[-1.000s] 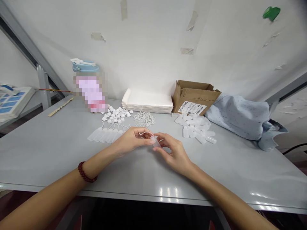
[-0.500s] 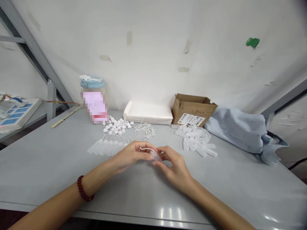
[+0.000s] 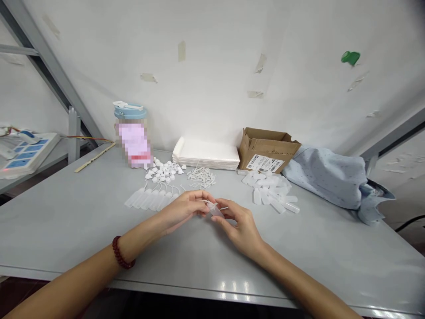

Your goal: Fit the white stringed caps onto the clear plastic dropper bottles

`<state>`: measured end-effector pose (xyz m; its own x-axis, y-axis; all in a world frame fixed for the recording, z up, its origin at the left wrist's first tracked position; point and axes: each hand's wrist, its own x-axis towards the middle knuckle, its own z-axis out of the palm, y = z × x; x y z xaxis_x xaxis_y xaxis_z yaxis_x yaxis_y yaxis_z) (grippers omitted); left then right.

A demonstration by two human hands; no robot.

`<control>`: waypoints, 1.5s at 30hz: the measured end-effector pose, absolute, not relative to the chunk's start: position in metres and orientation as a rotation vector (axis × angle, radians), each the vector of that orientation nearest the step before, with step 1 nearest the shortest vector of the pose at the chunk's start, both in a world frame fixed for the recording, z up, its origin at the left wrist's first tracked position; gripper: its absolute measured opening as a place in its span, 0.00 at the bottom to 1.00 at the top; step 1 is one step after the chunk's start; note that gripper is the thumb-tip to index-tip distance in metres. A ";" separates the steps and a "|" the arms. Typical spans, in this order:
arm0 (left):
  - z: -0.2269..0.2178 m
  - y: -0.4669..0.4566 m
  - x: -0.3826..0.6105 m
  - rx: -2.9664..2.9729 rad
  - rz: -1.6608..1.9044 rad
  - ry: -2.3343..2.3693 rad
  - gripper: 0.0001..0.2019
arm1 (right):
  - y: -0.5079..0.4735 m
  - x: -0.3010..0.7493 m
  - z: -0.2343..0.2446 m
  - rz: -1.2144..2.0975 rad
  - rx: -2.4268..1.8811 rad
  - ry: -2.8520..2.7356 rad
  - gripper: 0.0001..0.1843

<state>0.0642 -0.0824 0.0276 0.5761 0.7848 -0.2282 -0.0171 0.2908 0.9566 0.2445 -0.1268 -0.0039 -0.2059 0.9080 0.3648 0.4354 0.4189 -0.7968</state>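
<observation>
Over the middle of the table, both hands meet at a small translucent plastic tag [image 3: 217,211]. My right hand [image 3: 241,225] grips its body between thumb and fingers. At the tag's upper end, my left hand [image 3: 186,209] pinches a thin white cord [image 3: 206,201]; the fingers partly hide where cord and tag meet. To the left lies a row of similar tags with cords [image 3: 151,199]. Behind it is a heap of small white caps [image 3: 166,170], beside a pile of loose white cords [image 3: 201,176]. Several cordless translucent tags [image 3: 270,188] are heaped on the right.
Along the wall stand a blue-lidded container [image 3: 130,111], a stack of white sheets [image 3: 206,155] and an open cardboard box [image 3: 268,148]. Pale blue cloth [image 3: 327,179] lies at the right. A wooden strip [image 3: 94,157] rests on the grey table [image 3: 186,261] at the left.
The cord's loose end, which stuck out leftward between my left fingers, is now mostly hidden by them. My left fingers have closed in at the tag's top. The view has shifted slightly.
</observation>
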 end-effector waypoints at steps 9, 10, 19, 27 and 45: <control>0.028 -0.084 0.068 1.367 0.586 0.878 0.08 | -0.130 0.244 0.007 0.724 -1.092 -1.811 0.12; 0.027 -0.084 0.068 1.371 0.602 0.850 0.08 | -0.131 0.244 0.008 0.729 -1.094 -1.800 0.12; 0.027 -0.082 0.066 1.247 0.653 0.708 0.07 | -0.132 0.245 0.009 0.744 -1.053 -1.775 0.13; 0.025 -0.080 0.062 1.178 0.595 0.684 0.08 | -0.133 0.246 0.004 0.685 -1.020 -1.823 0.13; 0.017 -0.093 0.067 2.415 0.841 0.879 0.21 | -0.123 0.243 0.007 1.378 -1.111 -1.200 0.19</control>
<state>0.0668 -0.0932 0.0174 0.6140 0.6852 0.3917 0.4218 -0.7043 0.5710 0.2427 -0.1230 0.0072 -0.1227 0.9916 -0.0417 -0.0951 -0.0536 -0.9940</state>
